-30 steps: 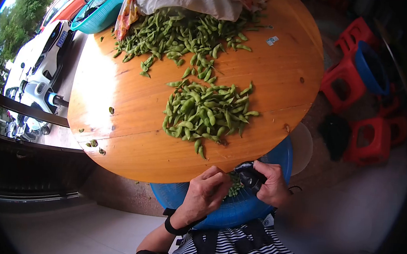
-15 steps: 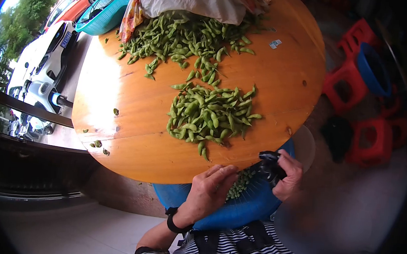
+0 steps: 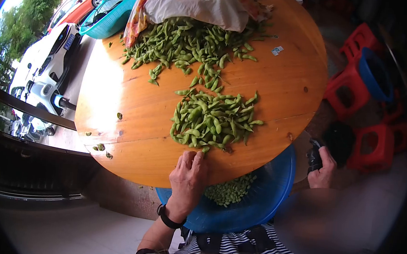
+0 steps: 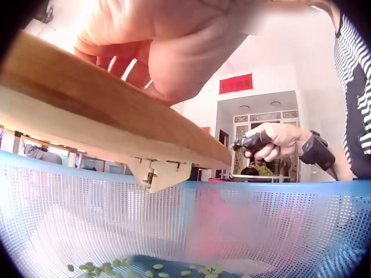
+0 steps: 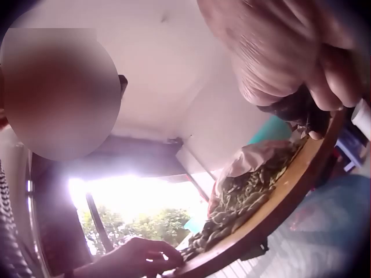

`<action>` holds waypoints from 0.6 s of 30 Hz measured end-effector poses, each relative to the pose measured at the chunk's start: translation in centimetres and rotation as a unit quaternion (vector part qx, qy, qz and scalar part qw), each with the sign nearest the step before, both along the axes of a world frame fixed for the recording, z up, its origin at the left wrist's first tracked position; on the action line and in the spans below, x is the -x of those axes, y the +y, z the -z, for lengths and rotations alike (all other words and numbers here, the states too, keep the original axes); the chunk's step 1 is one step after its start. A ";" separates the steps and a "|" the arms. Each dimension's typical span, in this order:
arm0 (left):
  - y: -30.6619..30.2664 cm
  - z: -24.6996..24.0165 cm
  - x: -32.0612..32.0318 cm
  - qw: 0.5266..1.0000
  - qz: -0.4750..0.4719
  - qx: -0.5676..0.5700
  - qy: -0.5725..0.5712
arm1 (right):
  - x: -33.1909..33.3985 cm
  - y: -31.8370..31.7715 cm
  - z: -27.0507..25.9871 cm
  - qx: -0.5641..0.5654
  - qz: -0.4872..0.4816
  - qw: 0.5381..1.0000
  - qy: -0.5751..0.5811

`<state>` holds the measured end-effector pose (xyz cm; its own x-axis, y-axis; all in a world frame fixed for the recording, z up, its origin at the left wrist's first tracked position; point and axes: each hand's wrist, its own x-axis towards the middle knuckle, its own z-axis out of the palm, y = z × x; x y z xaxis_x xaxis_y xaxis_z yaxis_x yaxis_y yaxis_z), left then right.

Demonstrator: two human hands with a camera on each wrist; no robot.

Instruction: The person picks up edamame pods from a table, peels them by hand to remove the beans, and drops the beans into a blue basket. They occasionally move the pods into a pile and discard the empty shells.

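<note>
The fingers (image 3: 192,158) of the left hand (image 3: 187,178) lie nearly straight and a little spread, flat on the near edge of the round wooden surface (image 3: 133,107), low in the middle of the head view. Their tips reach the closest pods of the near pile of green pods (image 3: 213,120); whether they touch one cannot be told. The wrist view from below shows the same hand resting on top of the board, gripping nothing. A dark wristband (image 3: 167,218) circles that wrist.

The right hand (image 3: 323,171) is off the surface at the right of the frame, its fingers curled round a black tool (image 3: 314,155) and clamped on it.

Between the two hands, under the rim of the surface, sits a blue mesh basket (image 3: 259,203) with a small heap of green pieces (image 3: 229,191) on its bottom.

Further up the surface, a larger heap of pods (image 3: 186,39) spills from a white sack (image 3: 199,2). A teal basket (image 3: 109,12) stands at the upper left, and red stools (image 3: 347,86) stand on the floor at the right.
</note>
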<state>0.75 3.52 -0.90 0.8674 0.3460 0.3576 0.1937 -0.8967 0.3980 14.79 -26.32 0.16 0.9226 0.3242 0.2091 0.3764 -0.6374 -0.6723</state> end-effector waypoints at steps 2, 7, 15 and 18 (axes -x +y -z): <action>-0.1 0.1 0.2 0.999 0.003 -0.046 -0.021 | 1.2 3.1 -0.6 -0.092 -0.060 0.991 0.071; 0.0 -0.6 1.6 0.902 0.018 0.431 -0.002 | 3.6 8.5 -0.8 -0.195 -0.263 0.922 0.208; -2.5 -1.2 1.4 0.710 0.032 0.704 0.007 | 4.9 10.8 -0.8 -0.243 -0.289 0.859 0.346; -3.2 -0.4 1.2 0.772 0.045 0.633 -0.013 | 4.9 10.5 0.0 -0.251 -0.297 0.850 0.356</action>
